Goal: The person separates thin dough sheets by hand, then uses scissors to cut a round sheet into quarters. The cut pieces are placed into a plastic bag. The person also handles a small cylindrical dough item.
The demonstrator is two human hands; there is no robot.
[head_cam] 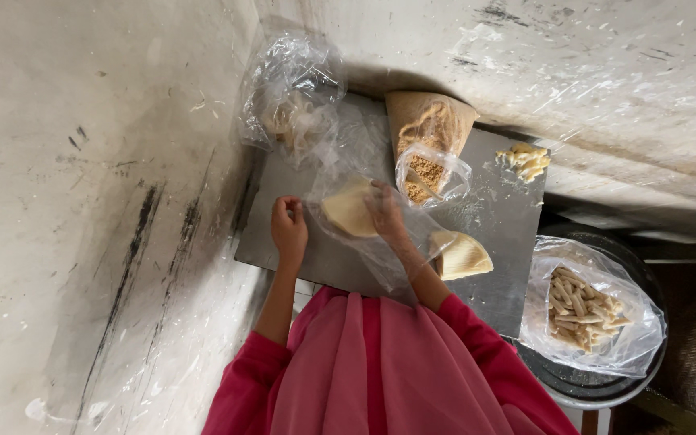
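1. On the grey counter point(493, 217), a flat piece of pale dough point(348, 208) lies under a clear plastic sheet point(340, 153).
2. Left hand point(288, 227): fingers curled together, pinching the sheet's edge just beside the dough.
3. Right hand point(386, 211): fingers spread flat, pressing on the dough through the plastic, gripping nothing.
4. Step in hand, by my reading: flattening the dough under the sheet. Next move calls for even pressure while the sheet is kept taut.
5. Nearby: bag of brown crumbs point(428, 145), dough wedge point(459, 256), bag of pale sticks point(586, 310).
6. Hard to make out: contents of the crumpled bag point(287, 97); the dough's far edge is hidden by the right hand.
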